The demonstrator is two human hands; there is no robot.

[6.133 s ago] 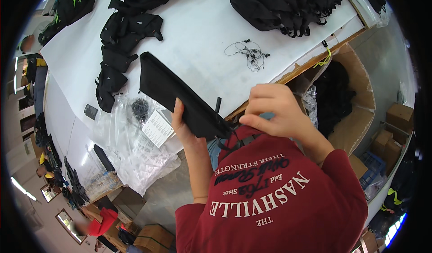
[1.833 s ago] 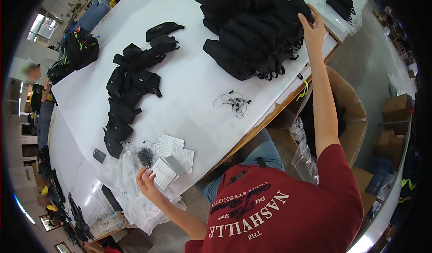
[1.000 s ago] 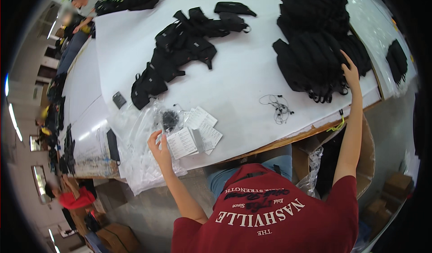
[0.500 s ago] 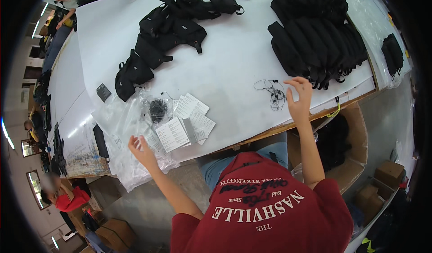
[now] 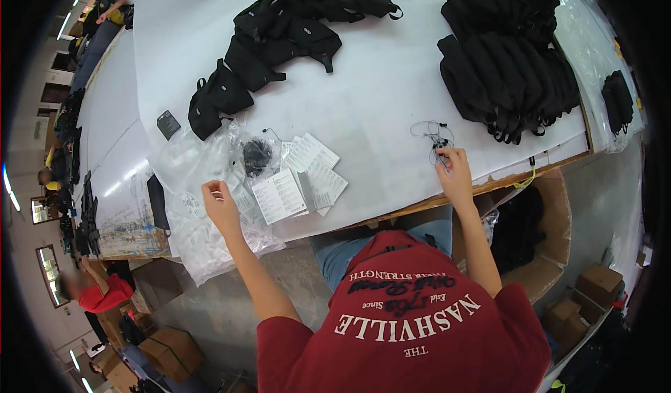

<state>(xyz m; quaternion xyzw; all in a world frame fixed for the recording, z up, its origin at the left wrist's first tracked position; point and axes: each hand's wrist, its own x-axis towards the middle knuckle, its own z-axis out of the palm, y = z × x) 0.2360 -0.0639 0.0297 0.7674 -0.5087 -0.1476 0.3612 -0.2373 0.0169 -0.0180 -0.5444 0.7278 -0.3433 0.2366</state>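
My right hand (image 5: 454, 173) reaches the tangle of thin black cords (image 5: 440, 139) on the white tabletop, its thumb and fingers pinched on the near side of the bunch. Over the clear plastic bags (image 5: 183, 183) on the left, my left hand (image 5: 221, 203) hangs with its fingers loosely curled and a gap between them and the thumb; nothing shows in it. Beside that hand lie printed paper cards (image 5: 280, 196), fanned out in an overlapping pile. A coil of black cord (image 5: 256, 156) sits in clear plastic just behind the cards.
Black bags with straps (image 5: 227, 89) trail across the back left of the white table (image 5: 377, 85). A dense stack of black bags (image 5: 500, 78) fills the back right. Below the right edge stands an open cardboard box (image 5: 556, 232). Other people work at the far left.
My right hand has come down from its raised, spread pose and closed on the cords. The left hand's fingers have curled in. The whole view has shifted slightly.
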